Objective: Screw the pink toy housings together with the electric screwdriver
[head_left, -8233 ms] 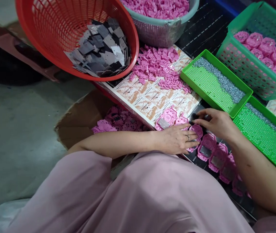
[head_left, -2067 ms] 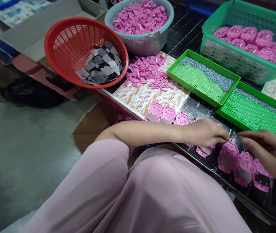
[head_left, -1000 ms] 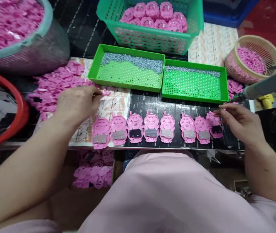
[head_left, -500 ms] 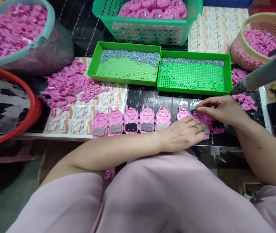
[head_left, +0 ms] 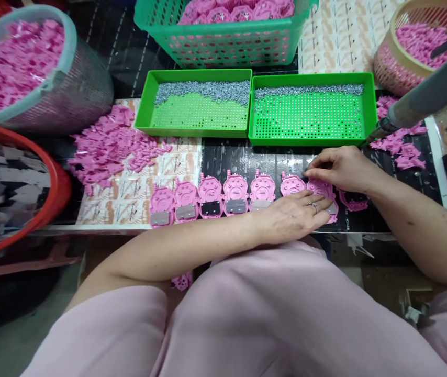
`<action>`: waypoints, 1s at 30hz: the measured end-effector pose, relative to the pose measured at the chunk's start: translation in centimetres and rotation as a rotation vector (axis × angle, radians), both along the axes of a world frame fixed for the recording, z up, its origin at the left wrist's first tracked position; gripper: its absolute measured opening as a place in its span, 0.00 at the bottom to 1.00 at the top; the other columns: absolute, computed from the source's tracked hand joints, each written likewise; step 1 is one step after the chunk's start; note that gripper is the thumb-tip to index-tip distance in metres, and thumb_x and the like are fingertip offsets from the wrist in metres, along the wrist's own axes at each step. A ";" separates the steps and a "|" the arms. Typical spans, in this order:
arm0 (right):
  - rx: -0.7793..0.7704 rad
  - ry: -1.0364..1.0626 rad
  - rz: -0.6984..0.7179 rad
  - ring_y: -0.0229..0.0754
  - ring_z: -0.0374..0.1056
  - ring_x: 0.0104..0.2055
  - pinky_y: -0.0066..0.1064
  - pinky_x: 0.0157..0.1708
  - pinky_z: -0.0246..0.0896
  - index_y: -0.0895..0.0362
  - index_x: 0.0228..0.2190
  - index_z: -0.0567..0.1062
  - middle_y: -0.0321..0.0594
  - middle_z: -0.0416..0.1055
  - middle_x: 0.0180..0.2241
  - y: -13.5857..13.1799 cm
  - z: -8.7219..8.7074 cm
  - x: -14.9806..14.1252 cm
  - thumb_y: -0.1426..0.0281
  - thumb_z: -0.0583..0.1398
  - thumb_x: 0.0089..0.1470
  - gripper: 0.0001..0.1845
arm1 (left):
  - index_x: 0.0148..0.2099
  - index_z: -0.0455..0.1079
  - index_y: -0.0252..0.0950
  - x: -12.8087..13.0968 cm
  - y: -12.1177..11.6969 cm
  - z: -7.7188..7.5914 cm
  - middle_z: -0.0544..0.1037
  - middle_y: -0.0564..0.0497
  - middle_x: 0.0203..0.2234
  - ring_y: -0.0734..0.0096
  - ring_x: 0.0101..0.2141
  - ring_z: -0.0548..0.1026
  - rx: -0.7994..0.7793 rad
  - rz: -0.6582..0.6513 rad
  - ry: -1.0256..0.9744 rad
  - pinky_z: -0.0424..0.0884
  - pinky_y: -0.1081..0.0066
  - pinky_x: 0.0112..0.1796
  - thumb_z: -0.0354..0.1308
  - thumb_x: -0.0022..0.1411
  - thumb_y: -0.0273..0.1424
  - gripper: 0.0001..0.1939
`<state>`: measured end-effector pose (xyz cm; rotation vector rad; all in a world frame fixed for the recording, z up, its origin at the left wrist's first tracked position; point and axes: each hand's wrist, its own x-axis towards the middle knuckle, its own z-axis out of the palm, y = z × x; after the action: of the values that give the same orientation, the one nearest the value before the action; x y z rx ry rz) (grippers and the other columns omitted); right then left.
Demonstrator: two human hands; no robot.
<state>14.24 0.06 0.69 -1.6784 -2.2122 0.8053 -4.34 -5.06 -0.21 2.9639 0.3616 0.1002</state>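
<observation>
A row of pink plastic toy casings (head_left: 236, 184), each with a grey or black plate across its lower part, lies along the front of the bench. My left hand (head_left: 296, 214) rests flat, palm down, over the right part of the row, fingers stretched out and a ring on one. Partly under its fingers is one pink casing (head_left: 321, 189). At that casing's upper edge, my right hand (head_left: 341, 166) has thumb and fingers pinched together; anything between them is too small to see. Another pink casing (head_left: 353, 201) lies at the right end, half hidden by my right wrist.
Two green trays (head_left: 192, 131) of small metal screws stand behind the row. A grey power screwdriver (head_left: 415, 107) slants in from the right. Loose pink parts (head_left: 105, 149) lie at left, near a blue-grey basket (head_left: 86, 89) and a red basin (head_left: 60, 193). A green basket (head_left: 223, 44) stands behind.
My right fingertips have shifted slightly left along the casing's upper edge. My left hand stays on the casings. The whole view has moved a little.
</observation>
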 end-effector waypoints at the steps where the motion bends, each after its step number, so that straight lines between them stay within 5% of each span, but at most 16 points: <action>1: -0.001 -0.022 0.010 0.40 0.72 0.32 0.31 0.33 0.61 0.55 0.27 0.80 0.37 0.78 0.30 0.0 0.0 0.0 0.60 0.65 0.49 0.10 | 0.55 0.67 0.32 -0.1 0.0 0.0 0.67 0.44 0.60 0.63 0.59 0.66 -0.002 -0.005 -0.002 0.61 0.63 0.59 0.42 0.71 0.26 0.17; 10: 0.078 -0.176 -0.035 0.36 0.64 0.26 0.27 0.24 0.49 0.53 0.38 0.72 0.33 0.72 0.27 -1.1 -0.3 -0.5 0.59 0.64 0.50 0.16 | 0.50 0.70 0.31 -0.4 0.4 0.0 0.70 0.42 0.57 0.65 0.57 0.69 -0.039 -0.021 -0.071 0.63 0.64 0.57 0.45 0.69 0.23 0.14; 15: 0.188 0.040 -0.160 0.36 0.65 0.26 0.29 0.27 0.53 0.56 0.32 0.74 0.36 0.73 0.27 -2.3 1.1 0.7 0.56 0.62 0.51 0.16 | 0.46 0.71 0.30 -1.0 1.0 0.5 0.74 0.40 0.51 0.64 0.52 0.73 -0.165 0.067 -0.265 0.69 0.62 0.52 0.47 0.67 0.22 0.12; 17: 0.251 0.188 -0.213 0.35 0.65 0.25 0.29 0.27 0.56 0.56 0.29 0.74 0.36 0.73 0.26 -3.5 2.1 1.3 0.55 0.60 0.54 0.16 | 0.46 0.71 0.31 -1.2 1.3 1.0 0.77 0.42 0.45 0.67 0.46 0.76 -0.348 0.231 -0.370 0.72 0.66 0.47 0.49 0.67 0.24 0.11; 20: 0.251 0.330 -0.115 0.36 0.68 0.28 0.29 0.28 0.61 0.54 0.32 0.77 0.35 0.74 0.29 -5.9 3.2 1.6 0.58 0.62 0.53 0.12 | 0.56 0.64 0.32 -0.6 1.7 1.7 0.79 0.49 0.33 0.74 0.33 0.78 -0.814 0.425 -0.541 0.73 0.74 0.37 0.54 0.66 0.28 0.17; 23: 0.283 0.355 -0.029 0.38 0.70 0.32 0.31 0.31 0.65 0.49 0.36 0.78 0.36 0.75 0.32 -7.6 3.2 1.2 0.62 0.65 0.50 0.09 | 0.64 0.52 0.33 0.5 1.9 1.7 0.79 0.52 0.30 0.76 0.30 0.78 -1.195 0.449 -0.644 0.73 0.76 0.35 0.58 0.64 0.31 0.30; 25: 0.317 0.391 -0.066 0.38 0.70 0.31 0.31 0.30 0.64 0.48 0.33 0.79 0.35 0.75 0.30 -8.0 3.0 1.4 0.64 0.66 0.50 0.05 | 0.66 0.50 0.33 1.3 1.8 1.6 0.80 0.49 0.32 0.74 0.32 0.79 -1.299 0.418 -0.649 0.73 0.75 0.36 0.57 0.64 0.35 0.32; 28: 0.284 0.525 -0.185 0.37 0.69 0.30 0.31 0.28 0.64 0.49 0.28 0.79 0.35 0.75 0.28 -7.7 2.8 2.8 0.66 0.67 0.48 0.03 | 0.68 0.44 0.34 2.0 1.6 1.5 0.80 0.43 0.41 0.71 0.39 0.79 -1.233 0.327 -0.598 0.74 0.72 0.40 0.50 0.69 0.37 0.31; 30: 0.277 0.616 -0.354 0.35 0.66 0.25 0.30 0.24 0.61 0.51 0.28 0.79 0.35 0.74 0.27 -7.1 2.9 4.2 0.65 0.67 0.49 0.03 | 0.69 0.44 0.34 2.6 1.4 1.4 0.75 0.39 0.50 0.66 0.49 0.76 -0.970 0.272 -0.519 0.72 0.67 0.48 0.47 0.70 0.37 0.30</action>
<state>18.47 -7.01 3.54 -1.3870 -1.4824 0.7488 -1.76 -3.69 1.18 1.8394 0.5358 0.5358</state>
